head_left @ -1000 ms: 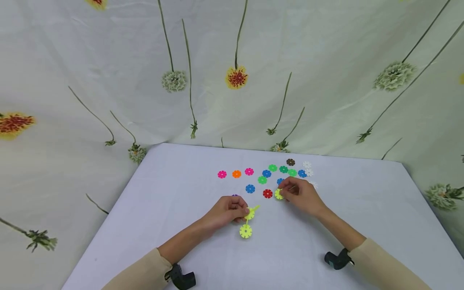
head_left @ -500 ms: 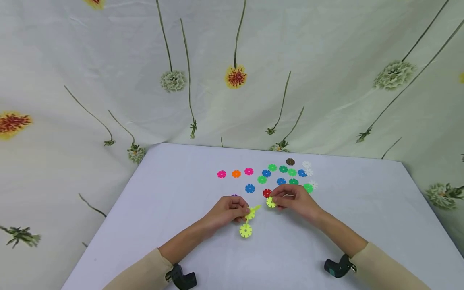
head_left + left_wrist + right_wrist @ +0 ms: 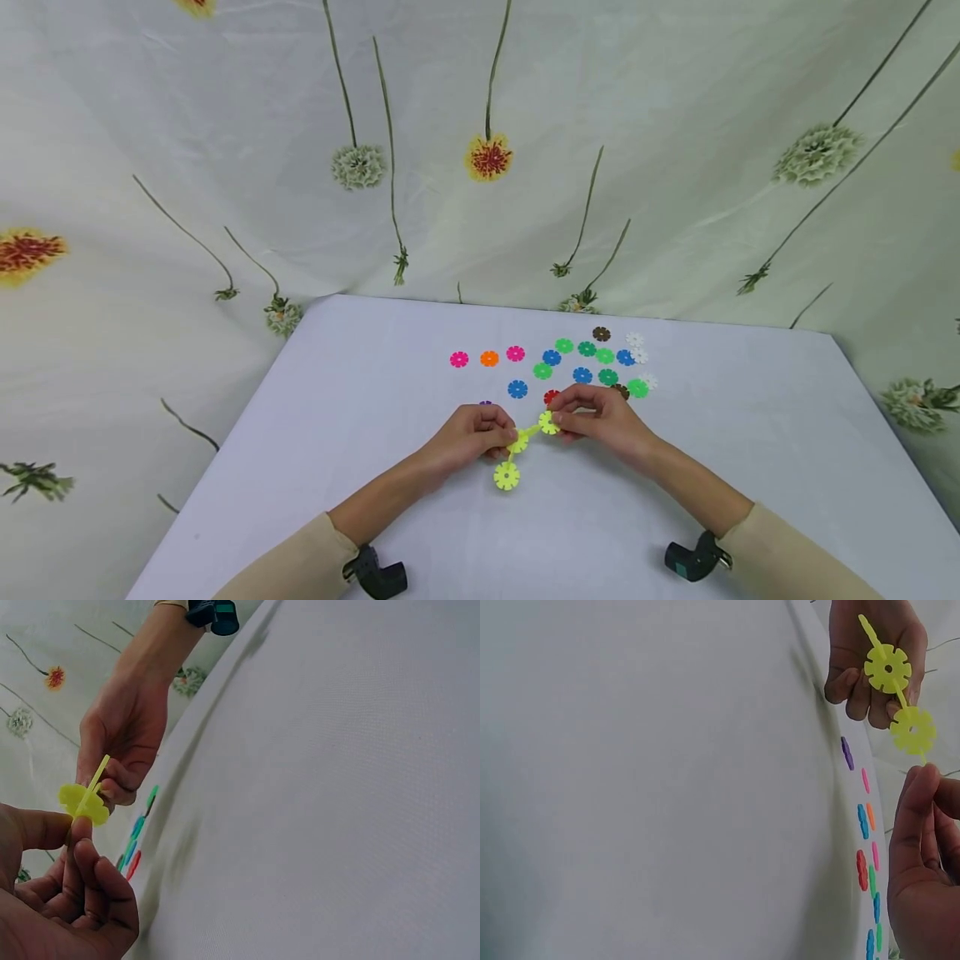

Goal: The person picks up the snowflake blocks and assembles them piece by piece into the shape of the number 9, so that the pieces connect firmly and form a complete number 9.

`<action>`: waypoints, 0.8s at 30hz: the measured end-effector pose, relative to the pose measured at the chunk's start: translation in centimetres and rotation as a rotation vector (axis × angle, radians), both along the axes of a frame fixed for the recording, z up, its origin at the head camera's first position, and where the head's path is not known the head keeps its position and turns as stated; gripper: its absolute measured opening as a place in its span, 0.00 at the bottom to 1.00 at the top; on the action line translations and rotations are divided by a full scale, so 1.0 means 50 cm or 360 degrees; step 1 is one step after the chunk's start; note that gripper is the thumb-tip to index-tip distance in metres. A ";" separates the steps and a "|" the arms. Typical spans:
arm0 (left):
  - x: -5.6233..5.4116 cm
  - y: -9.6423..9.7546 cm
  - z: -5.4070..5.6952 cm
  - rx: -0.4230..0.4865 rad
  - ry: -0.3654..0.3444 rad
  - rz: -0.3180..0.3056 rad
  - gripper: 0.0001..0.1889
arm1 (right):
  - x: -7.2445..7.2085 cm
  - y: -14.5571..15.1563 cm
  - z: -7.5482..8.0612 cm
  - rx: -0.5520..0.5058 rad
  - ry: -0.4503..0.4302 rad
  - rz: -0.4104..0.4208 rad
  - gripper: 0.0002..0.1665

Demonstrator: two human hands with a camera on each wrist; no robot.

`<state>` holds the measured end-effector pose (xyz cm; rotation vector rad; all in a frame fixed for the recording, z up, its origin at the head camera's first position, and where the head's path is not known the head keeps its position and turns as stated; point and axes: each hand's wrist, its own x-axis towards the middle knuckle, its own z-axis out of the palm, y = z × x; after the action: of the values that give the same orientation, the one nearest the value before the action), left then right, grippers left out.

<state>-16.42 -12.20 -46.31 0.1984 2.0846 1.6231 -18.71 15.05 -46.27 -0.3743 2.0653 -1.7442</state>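
Observation:
In the head view my left hand pinches a small chain of yellow-green notched snowflake discs between thumb and fingers. The chain hangs a little above the table, one disc at its lower end. My right hand pinches another yellow snowflake disc against the chain's upper right end. In the right wrist view, a slotted yellow disc meets the edge-on piece at my right fingertips; whether it is fully slotted in, I cannot tell. The left wrist view shows the yellow discs between both hands, partly hidden by fingers.
Loose snowflake discs lie beyond my hands on the white-covered table: pink, orange, red, blue, green, brown and white. A flower-patterned cloth hangs behind the table.
My right hand has brought the yellow disc from among the loose discs left and toward me, up to the chain. The left hand has stayed nearly still, holding the chain.

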 end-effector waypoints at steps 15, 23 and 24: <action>0.001 -0.001 0.000 -0.0006 0.0027 -0.0018 0.12 | 0.004 -0.012 -0.012 -0.0041 -0.0030 -0.0007 0.21; 0.002 0.001 -0.002 -0.0038 0.0089 -0.0031 0.10 | 0.004 -0.019 -0.003 -0.0028 -0.0016 -0.0009 0.18; 0.002 0.001 -0.001 -0.0038 0.0105 -0.0037 0.10 | 0.004 -0.019 -0.002 -0.0027 -0.0010 -0.0002 0.18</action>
<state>-16.32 -12.16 -46.36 0.2708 2.1420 1.5974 -18.52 14.09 -46.36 -0.3725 2.0480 -1.7627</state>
